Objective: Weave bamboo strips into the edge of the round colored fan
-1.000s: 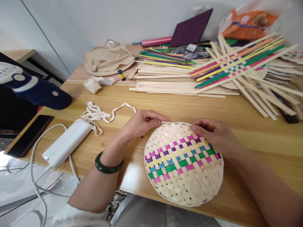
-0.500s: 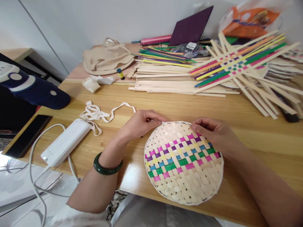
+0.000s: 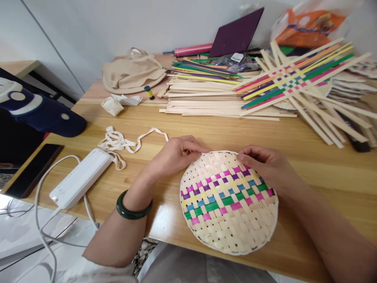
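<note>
A round woven disc (image 3: pixel 228 232) of pale flat strips, crossed by pink, purple, yellow, blue and green bands, is tilted toward me over the table's front edge. White edging runs along its rim. My left hand (image 3: pixel 179 155), with a dark green bangle on the wrist, pinches the upper left rim. A white ribbon (image 3: pixel 147 135) runs from a loose heap on the table to behind this hand, where its end is hidden. Closed on the upper right rim, my right hand (image 3: pixel 265 165) has its thumb on the front face and its other fingers behind.
Bundles of pale and coloured strips (image 3: pixel 203 96) lie at the back, with a partly woven piece (image 3: pixel 294 80) on the right. At left are a white power strip (image 3: pixel 81 177), a phone (image 3: pixel 32 169) and a dark blue bottle (image 3: pixel 53 114). A thread spool (image 3: pixel 149 92) stands near a beige hat (image 3: pixel 132 72).
My left fingers have shifted slightly right along the rim. The disc and my right hand have stayed almost still.
</note>
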`<state>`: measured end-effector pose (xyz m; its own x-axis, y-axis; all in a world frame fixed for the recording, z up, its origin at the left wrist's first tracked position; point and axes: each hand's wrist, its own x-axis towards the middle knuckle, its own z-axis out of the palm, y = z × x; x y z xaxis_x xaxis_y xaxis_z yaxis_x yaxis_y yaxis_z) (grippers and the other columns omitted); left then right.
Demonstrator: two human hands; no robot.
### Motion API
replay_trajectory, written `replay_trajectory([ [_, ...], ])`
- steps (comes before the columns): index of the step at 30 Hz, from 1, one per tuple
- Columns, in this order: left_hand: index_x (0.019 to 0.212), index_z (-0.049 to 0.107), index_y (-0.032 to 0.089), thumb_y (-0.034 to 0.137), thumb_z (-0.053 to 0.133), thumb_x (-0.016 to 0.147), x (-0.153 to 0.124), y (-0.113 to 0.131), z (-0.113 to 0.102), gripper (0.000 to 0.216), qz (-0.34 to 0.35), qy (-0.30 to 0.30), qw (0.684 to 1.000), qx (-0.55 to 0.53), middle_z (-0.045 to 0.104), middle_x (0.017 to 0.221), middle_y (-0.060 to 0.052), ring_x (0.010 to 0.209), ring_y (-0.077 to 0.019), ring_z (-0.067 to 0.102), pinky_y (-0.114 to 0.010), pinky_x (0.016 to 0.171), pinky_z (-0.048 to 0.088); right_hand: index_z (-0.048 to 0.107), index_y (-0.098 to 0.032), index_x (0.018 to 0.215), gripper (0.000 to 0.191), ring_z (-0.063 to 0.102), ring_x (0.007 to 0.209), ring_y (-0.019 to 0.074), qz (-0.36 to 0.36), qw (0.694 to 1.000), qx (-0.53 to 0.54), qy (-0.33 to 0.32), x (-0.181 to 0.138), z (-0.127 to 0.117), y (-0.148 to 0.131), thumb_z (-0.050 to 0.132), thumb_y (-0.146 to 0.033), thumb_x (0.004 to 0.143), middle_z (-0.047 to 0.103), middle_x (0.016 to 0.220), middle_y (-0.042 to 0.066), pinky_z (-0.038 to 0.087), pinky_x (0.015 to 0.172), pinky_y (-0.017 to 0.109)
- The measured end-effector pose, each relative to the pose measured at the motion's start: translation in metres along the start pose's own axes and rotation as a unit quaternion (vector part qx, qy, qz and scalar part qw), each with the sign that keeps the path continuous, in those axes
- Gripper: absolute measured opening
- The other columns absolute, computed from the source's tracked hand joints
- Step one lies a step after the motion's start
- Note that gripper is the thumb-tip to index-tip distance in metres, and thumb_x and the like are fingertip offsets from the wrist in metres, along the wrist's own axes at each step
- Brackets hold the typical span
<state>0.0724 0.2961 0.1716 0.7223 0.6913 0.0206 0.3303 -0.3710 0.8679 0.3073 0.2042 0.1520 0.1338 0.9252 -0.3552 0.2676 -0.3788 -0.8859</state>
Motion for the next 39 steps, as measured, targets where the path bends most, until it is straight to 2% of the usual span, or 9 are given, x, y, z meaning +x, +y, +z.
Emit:
replay_trajectory([
  [5,0.084,0.075,0.018,0.031,0.060,0.084,0.002,0.005,0.005,0.020,0.000,0.033,0.999,-0.030,0.069,0.096,-0.008,0.091,-0.0167,0.062,-0.025,0.081,0.047,0.062,-0.020,0.074,0.033,0.048,0.058,0.0098,-0.008,1.000,-0.002,0.001,-0.002,0.001,-0.002,0.065,-0.052,0.076,0.056,0.068,-0.001,0.039,0.049,0.020],
  [8,0.069,0.069,0.014,0.034,0.065,0.080,0.004,0.008,0.014,0.023,-0.090,0.085,0.988,-0.093,0.068,0.085,-0.005,0.072,-0.0113,0.060,-0.021,0.066,0.047,0.061,-0.019,0.074,0.033,0.048,0.057,0.0095,-0.014,1.000,-0.012,-0.005,-0.003,0.002,-0.004,0.064,-0.052,0.077,0.055,0.066,-0.001,0.038,0.048,0.020],
  [11,0.066,0.062,0.013,0.034,0.070,0.075,0.006,0.010,0.020,0.023,-0.192,0.078,0.967,-0.146,0.063,0.067,0.000,0.051,-0.0051,0.049,-0.018,0.051,0.041,0.061,-0.019,0.073,0.032,0.047,0.056,0.0093,-0.021,0.999,-0.023,-0.008,-0.004,0.003,-0.005,0.064,-0.051,0.077,0.055,0.065,-0.001,0.036,0.047,0.020],
  [16,0.069,0.062,0.013,0.034,0.071,0.072,0.006,0.007,0.022,0.023,-0.236,0.051,0.954,-0.176,0.055,0.054,0.004,0.043,-0.0031,0.042,-0.016,0.044,0.034,0.062,-0.019,0.072,0.029,0.047,0.056,0.0093,-0.043,0.998,-0.035,-0.007,-0.004,0.004,-0.003,0.064,-0.048,0.078,0.055,0.065,-0.001,0.036,0.047,0.020],
  [19,0.085,0.069,0.014,0.033,0.071,0.072,0.006,0.005,0.022,0.023,-0.228,0.044,0.953,-0.196,0.060,0.059,0.003,0.047,-0.0041,0.046,-0.017,0.046,0.035,0.062,-0.020,0.072,0.029,0.047,0.056,0.0093,-0.048,0.998,-0.033,-0.010,-0.003,0.004,-0.003,0.063,-0.048,0.078,0.055,0.065,-0.001,0.036,0.047,0.020],
  [22,0.107,0.070,0.016,0.034,0.068,0.076,0.006,0.005,0.024,0.036,-0.214,0.007,0.949,-0.230,0.069,0.078,-0.001,0.061,-0.0079,0.056,-0.019,0.055,0.041,0.061,-0.020,0.072,0.029,0.047,0.057,0.0095,-0.049,0.998,-0.032,-0.017,-0.003,0.003,-0.004,0.063,-0.048,0.078,0.055,0.066,-0.001,0.037,0.048,0.020],
  [25,0.103,0.072,0.015,0.034,0.063,0.079,0.006,0.006,0.025,0.032,-0.206,-0.026,0.944,-0.256,0.072,0.094,-0.005,0.075,-0.0122,0.062,-0.021,0.066,0.046,0.061,-0.020,0.072,0.029,0.048,0.057,0.0099,-0.049,0.998,-0.032,-0.021,-0.003,0.002,-0.003,0.062,-0.048,0.079,0.056,0.066,-0.001,0.038,0.048,0.020],
  [32,0.101,0.073,0.015,0.035,0.063,0.079,0.004,0.009,0.027,0.031,-0.238,-0.026,0.929,-0.282,0.073,0.092,-0.006,0.074,-0.0136,0.063,-0.022,0.066,0.048,0.061,-0.020,0.073,0.029,0.048,0.058,0.0098,-0.052,0.998,-0.031,-0.013,-0.003,0.003,-0.001,0.062,-0.047,0.079,0.056,0.066,0.000,0.038,0.048,0.020],
  [39,0.102,0.071,0.017,0.045,0.065,0.078,0.003,0.003,0.031,0.037,-0.232,0.021,0.928,-0.290,0.071,0.100,-0.008,0.078,-0.0141,0.063,-0.023,0.067,0.047,0.060,-0.020,0.072,0.029,0.048,0.057,0.0097,-0.046,0.998,-0.034,-0.024,-0.002,0.002,-0.005,0.062,-0.048,0.079,0.055,0.065,-0.001,0.038,0.048,0.019],
])
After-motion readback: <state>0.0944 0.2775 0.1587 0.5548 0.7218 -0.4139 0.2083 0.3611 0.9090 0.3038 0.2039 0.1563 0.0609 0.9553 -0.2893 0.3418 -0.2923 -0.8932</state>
